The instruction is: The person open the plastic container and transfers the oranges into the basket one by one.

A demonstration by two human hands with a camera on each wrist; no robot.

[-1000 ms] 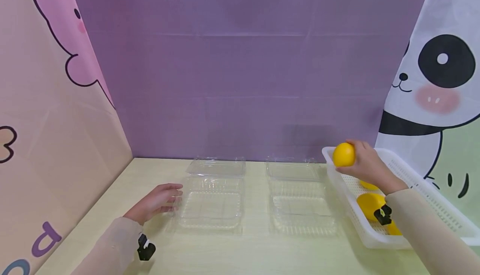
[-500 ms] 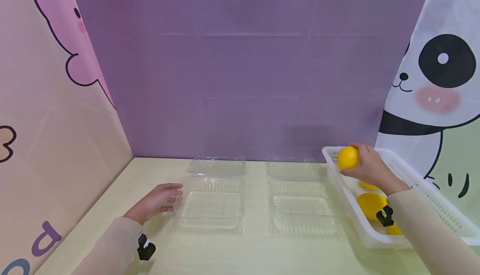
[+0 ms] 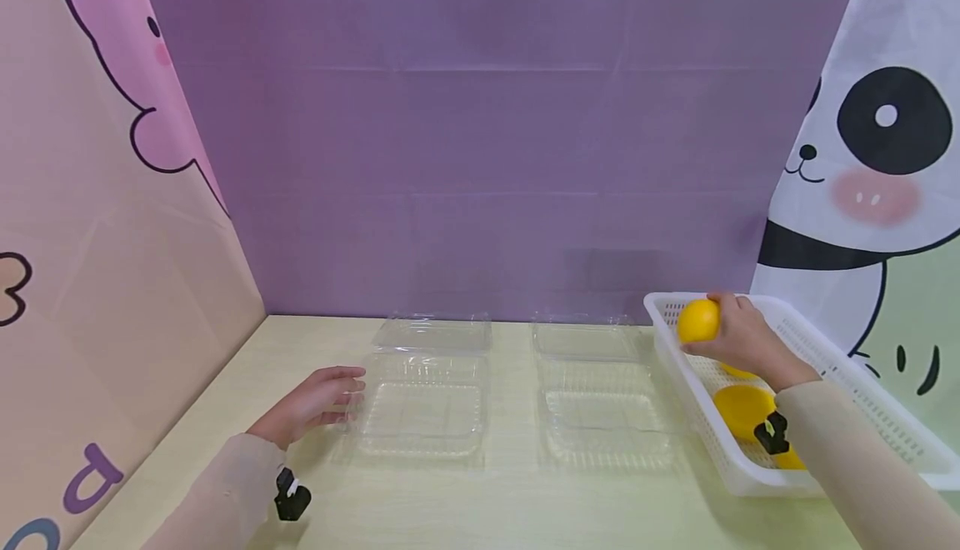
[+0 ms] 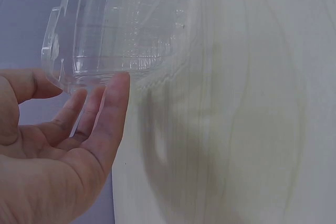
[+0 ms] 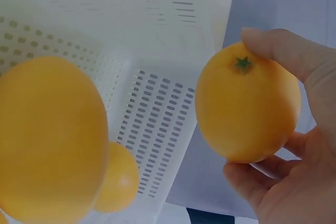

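Observation:
My right hand grips an orange with a green star-shaped stem mark, above the far left part of a white plastic basket. Inside the basket lie more yellow-orange fruits, partly hidden by my right arm. On the left, my left hand has loosely extended fingers beside a clear plastic clamshell box. In the left wrist view its fingertips reach the box's edge; whether they press on it I cannot tell.
A second clear clamshell box stands, lid raised, between the first box and the basket. Behind the pale wooden table hangs a purple backdrop, with printed cartoon panels on both sides.
My right hand has moved slightly right and lower with the orange, over the basket's rim. The left hand and both boxes stay where they were.

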